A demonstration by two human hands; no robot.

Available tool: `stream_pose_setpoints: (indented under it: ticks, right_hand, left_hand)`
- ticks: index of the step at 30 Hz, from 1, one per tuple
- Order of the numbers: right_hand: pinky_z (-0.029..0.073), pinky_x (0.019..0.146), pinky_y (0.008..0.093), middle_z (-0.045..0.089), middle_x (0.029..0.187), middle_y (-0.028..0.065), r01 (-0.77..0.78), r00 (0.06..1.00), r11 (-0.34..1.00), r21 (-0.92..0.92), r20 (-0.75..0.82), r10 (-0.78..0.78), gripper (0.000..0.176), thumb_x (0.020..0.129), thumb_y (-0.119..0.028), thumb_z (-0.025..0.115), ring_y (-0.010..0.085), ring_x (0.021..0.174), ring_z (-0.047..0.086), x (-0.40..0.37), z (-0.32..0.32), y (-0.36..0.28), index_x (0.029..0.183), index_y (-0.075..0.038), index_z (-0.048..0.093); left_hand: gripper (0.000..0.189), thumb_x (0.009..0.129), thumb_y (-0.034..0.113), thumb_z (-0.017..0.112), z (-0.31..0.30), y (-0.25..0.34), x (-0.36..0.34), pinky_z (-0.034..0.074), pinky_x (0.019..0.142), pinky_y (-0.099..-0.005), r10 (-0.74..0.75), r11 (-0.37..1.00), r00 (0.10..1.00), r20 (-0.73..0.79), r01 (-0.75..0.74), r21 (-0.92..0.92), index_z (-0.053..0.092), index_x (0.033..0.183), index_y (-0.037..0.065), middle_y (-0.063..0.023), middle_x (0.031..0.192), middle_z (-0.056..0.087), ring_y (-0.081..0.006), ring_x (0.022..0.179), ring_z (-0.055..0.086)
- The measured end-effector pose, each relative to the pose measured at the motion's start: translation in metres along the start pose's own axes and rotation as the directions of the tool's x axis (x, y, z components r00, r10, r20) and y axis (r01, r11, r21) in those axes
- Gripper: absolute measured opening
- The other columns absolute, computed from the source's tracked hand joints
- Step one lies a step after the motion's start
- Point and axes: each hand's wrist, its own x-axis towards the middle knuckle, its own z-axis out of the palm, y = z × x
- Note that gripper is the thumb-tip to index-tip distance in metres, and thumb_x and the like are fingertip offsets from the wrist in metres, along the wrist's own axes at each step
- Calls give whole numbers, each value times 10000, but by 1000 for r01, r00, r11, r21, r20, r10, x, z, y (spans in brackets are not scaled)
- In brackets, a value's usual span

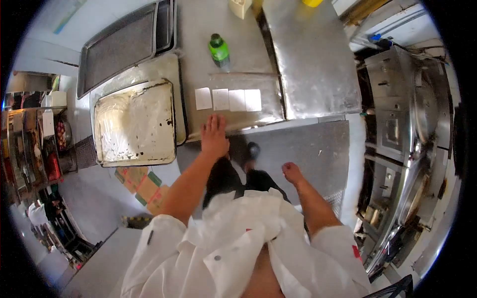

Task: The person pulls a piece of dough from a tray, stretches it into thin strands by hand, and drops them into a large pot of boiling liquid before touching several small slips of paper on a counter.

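Observation:
My left hand (214,137) lies at the front edge of the steel table (243,54), its fingers stretched out and pointing to the white paper cards. It holds nothing. Several white paper cards (220,100) lie in a row just beyond the fingertips, the two on the right touching or nearly so. Farther back on the table is a green bottle (219,49) with a dark cap. My right hand (292,172) hangs beside my body, away from the table, with its fingers curled in and nothing visible in it.
A worn, pale tray (136,121) sits left of the cards. Dark baking trays (119,52) lie behind it. A second steel surface (318,59) adjoins on the right, across a dark gap. Flattened cardboard (146,188) is on the floor. Steel kitchen equipment (392,104) lines the right side.

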Motion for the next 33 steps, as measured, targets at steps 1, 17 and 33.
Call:
stream_pose_setpoints:
  ticks: [1,17,33]
  right_hand:
    - [521,761,378,700,848,153,2,1000,1000,0,-6,-2,321,896,-315,586,271,839,677,-3,1,-22,990,-15,648]
    - [530,678,366,690,801,140,-100,994,993,65,-43,103,332,890,-316,603,237,723,668,-48,-22,-4,976,1,649]
    - [521,743,372,696,872,131,-57,995,995,87,-72,63,343,897,-332,606,232,781,666,-56,-14,-38,1039,-25,660]
  left_hand:
    - [780,808,246,665,2,-2,1,242,1141,-514,-1,1000,1000,-11,1,-11,302,1477,73,-201,1527,275,-372,1417,264]
    - [693,823,179,520,6,-38,28,251,1122,-510,-104,994,973,-208,96,-49,310,1472,54,-183,1463,367,-355,1391,308]
    - [655,873,228,499,-17,-30,28,170,1148,-525,-65,994,997,39,61,88,315,1501,193,-232,1506,297,-387,1423,250]
